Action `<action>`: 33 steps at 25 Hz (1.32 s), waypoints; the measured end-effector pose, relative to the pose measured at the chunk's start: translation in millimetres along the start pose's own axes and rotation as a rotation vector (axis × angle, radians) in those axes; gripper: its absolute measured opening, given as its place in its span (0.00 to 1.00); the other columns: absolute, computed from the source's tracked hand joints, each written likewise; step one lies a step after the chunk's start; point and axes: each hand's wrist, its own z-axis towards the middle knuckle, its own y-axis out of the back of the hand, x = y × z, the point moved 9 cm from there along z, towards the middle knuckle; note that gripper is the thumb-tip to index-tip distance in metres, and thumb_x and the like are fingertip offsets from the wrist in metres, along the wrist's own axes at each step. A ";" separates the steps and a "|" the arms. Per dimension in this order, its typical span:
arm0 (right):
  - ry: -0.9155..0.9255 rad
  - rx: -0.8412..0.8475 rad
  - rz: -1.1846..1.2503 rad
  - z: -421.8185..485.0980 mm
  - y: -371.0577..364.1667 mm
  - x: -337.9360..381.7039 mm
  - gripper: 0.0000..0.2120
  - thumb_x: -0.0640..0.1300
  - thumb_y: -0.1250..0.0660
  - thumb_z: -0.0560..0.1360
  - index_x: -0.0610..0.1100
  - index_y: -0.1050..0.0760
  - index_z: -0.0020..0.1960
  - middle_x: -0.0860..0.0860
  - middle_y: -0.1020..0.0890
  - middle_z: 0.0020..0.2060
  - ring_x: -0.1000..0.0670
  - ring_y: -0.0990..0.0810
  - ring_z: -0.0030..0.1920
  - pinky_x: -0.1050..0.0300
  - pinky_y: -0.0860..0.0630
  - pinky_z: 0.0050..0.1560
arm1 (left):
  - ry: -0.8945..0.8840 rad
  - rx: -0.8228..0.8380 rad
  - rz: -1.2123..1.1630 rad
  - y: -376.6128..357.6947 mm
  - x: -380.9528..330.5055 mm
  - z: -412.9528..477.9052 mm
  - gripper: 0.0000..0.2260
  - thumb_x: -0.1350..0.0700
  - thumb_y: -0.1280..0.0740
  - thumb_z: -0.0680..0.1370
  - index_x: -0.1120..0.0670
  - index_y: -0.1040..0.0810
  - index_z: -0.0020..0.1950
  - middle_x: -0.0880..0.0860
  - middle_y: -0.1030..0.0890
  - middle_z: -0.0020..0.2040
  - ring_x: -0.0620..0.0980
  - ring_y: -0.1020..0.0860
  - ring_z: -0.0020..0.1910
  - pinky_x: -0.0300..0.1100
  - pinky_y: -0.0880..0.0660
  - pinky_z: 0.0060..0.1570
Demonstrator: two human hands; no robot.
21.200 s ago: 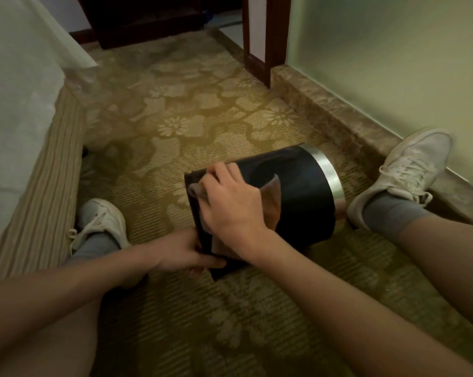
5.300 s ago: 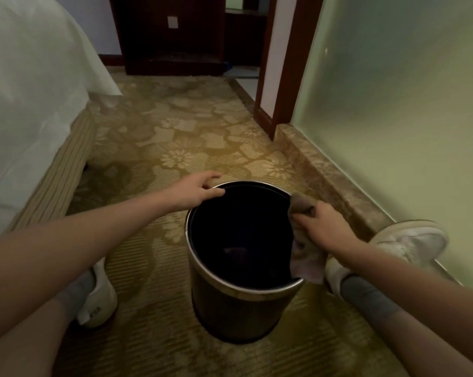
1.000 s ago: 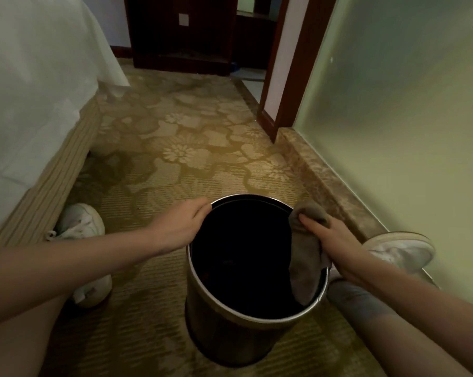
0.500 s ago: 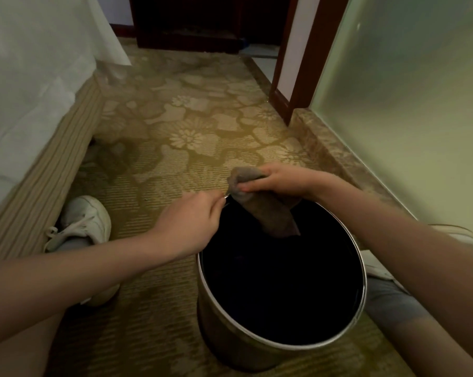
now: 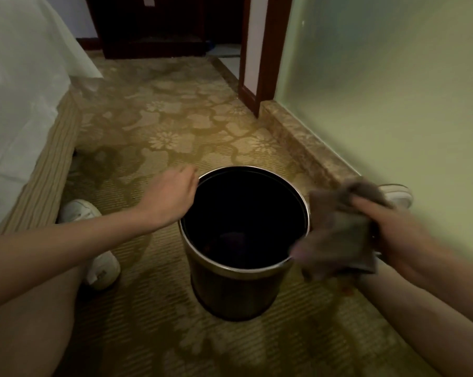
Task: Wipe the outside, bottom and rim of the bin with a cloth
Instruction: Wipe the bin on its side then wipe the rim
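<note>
The black bin (image 5: pixel 229 295) stands upright on the flowery carpet (image 5: pixel 175 131). A bed (image 5: pixel 17 104) is off to the left. The left hand (image 5: pixel 171 198) is right by the far left side of the bin's shiny rim (image 5: pixel 246 269). Its grip is loose and holds nothing. The right hand (image 5: pixel 390 229) is just beside the bin on the right. Its grip is closed around the brown cloth (image 5: pixel 336 240). The cloth looks blurry and hangs by the rim.

Open carpet (image 5: pixel 175 118) lies beyond the bin (image 5: pixel 229 292); bed base (image 5: pixel 47 170) crowds left, stone ledge (image 5: pixel 306 148) right.
</note>
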 end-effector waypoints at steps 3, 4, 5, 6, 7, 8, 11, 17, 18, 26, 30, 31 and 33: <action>-0.106 -0.194 0.351 -25.0 41.6 7.0 0.09 0.49 0.36 0.79 0.46 0.22 0.45 0.52 0.17 0.30 0.55 0.17 0.30 0.64 0.21 0.29 | -0.498 -0.029 -0.029 35.3 -87.3 -31.4 0.21 0.39 0.47 0.78 0.52 0.24 0.55 0.51 0.21 0.50 0.51 0.24 0.51 0.45 0.30 0.52; -0.110 -0.248 0.425 -30.4 50.2 8.4 0.10 0.49 0.37 0.79 0.46 0.21 0.45 0.52 0.17 0.29 0.55 0.17 0.30 0.63 0.21 0.29 | -0.609 0.139 -0.050 30.4 -122.9 -51.0 0.23 0.35 0.48 0.77 0.50 0.24 0.55 0.49 0.21 0.50 0.49 0.24 0.50 0.46 0.28 0.51; -0.116 -0.281 0.518 -34.9 54.5 6.4 0.10 0.50 0.37 0.79 0.47 0.20 0.45 0.51 0.16 0.31 0.54 0.16 0.32 0.62 0.20 0.31 | -0.668 0.316 0.000 16.0 -151.6 -72.0 0.26 0.32 0.49 0.76 0.49 0.25 0.56 0.48 0.21 0.50 0.49 0.23 0.50 0.47 0.26 0.50; -0.124 -0.302 0.604 -39.7 54.9 2.0 0.11 0.51 0.37 0.78 0.47 0.19 0.46 0.51 0.15 0.34 0.53 0.15 0.35 0.61 0.19 0.33 | -0.696 0.449 0.081 -0.5 -169.4 -90.0 0.26 0.31 0.49 0.76 0.49 0.27 0.57 0.48 0.21 0.50 0.49 0.23 0.49 0.47 0.25 0.48; -0.137 -0.323 0.690 -43.1 55.2 -8.4 0.12 0.51 0.37 0.77 0.47 0.18 0.45 0.50 0.14 0.37 0.52 0.14 0.37 0.60 0.19 0.34 | -0.690 0.500 0.128 -12.5 -177.1 -99.3 0.23 0.34 0.49 0.78 0.50 0.29 0.57 0.48 0.21 0.50 0.49 0.22 0.47 0.48 0.24 0.46; -0.161 -0.345 0.759 -46.0 53.2 -24.1 0.12 0.51 0.35 0.75 0.46 0.16 0.42 0.50 0.14 0.38 0.51 0.14 0.36 0.60 0.19 0.32 | -0.654 0.488 0.125 -17.2 -177.1 -98.4 0.18 0.38 0.49 0.80 0.50 0.31 0.57 0.48 0.21 0.48 0.50 0.21 0.44 0.48 0.24 0.44; -0.314 -0.384 0.852 -52.1 29.2 -77.9 0.15 0.51 0.35 0.75 0.45 0.15 0.39 0.47 0.15 0.39 0.48 0.15 0.37 0.58 0.21 0.32 | -0.623 0.342 0.151 -11.3 -165.5 -86.6 0.14 0.44 0.51 0.83 0.50 0.30 0.52 0.49 0.21 0.41 0.50 0.21 0.36 0.46 0.26 0.36; -0.527 -0.324 0.818 -50.5 -17.0 -130.4 0.15 0.53 0.35 0.76 0.42 0.20 0.52 0.43 0.15 0.41 0.44 0.19 0.47 0.50 0.26 0.40 | -0.353 0.134 0.095 20.1 -123.9 -25.2 0.15 0.44 0.51 0.80 0.49 0.28 0.50 0.51 0.18 0.44 0.56 0.19 0.43 0.48 0.23 0.39; -0.546 -0.300 0.799 -50.6 -23.4 -135.7 0.15 0.53 0.35 0.76 0.41 0.20 0.51 0.43 0.14 0.37 0.44 0.19 0.46 0.50 0.26 0.40 | -0.220 0.184 -0.026 24.8 -101.1 -0.9 0.14 0.45 0.49 0.81 0.49 0.26 0.51 0.53 0.18 0.46 0.56 0.19 0.46 0.50 0.23 0.44; -0.595 -0.067 0.719 -55.3 -86.5 -152.3 0.15 0.49 0.36 0.77 0.38 0.18 0.52 0.40 0.14 0.39 0.42 0.16 0.42 0.49 0.25 0.44 | 0.373 0.357 -0.699 20.4 -8.9 82.2 0.09 0.52 0.39 0.82 0.53 0.22 0.57 0.56 0.24 0.47 0.48 0.28 0.38 0.38 0.31 0.35; -0.534 -0.003 0.812 -52.6 -99.7 -140.7 0.15 0.46 0.38 0.78 0.37 0.19 0.53 0.38 0.15 0.42 0.43 0.14 0.38 0.50 0.24 0.43 | 0.344 0.440 -0.713 15.0 -10.2 88.3 0.10 0.52 0.39 0.82 0.53 0.22 0.46 0.55 0.26 0.41 0.49 0.29 0.37 0.40 0.33 0.35; -0.524 0.003 0.828 -53.2 -101.0 -139.8 0.14 0.46 0.38 0.78 0.37 0.19 0.52 0.38 0.15 0.42 0.43 0.14 0.37 0.50 0.25 0.43 | 0.331 0.451 -0.713 13.6 -11.4 89.1 0.11 0.52 0.40 0.82 0.52 0.23 0.43 0.54 0.26 0.38 0.48 0.30 0.35 0.40 0.33 0.35; -0.499 -0.015 0.845 -53.3 -100.2 -138.5 0.14 0.46 0.38 0.78 0.37 0.19 0.52 0.39 0.15 0.39 0.44 0.14 0.36 0.50 0.25 0.43 | 0.311 0.446 -0.695 13.5 -13.8 91.0 0.11 0.54 0.41 0.82 0.53 0.23 0.43 0.53 0.26 0.38 0.47 0.29 0.35 0.39 0.33 0.35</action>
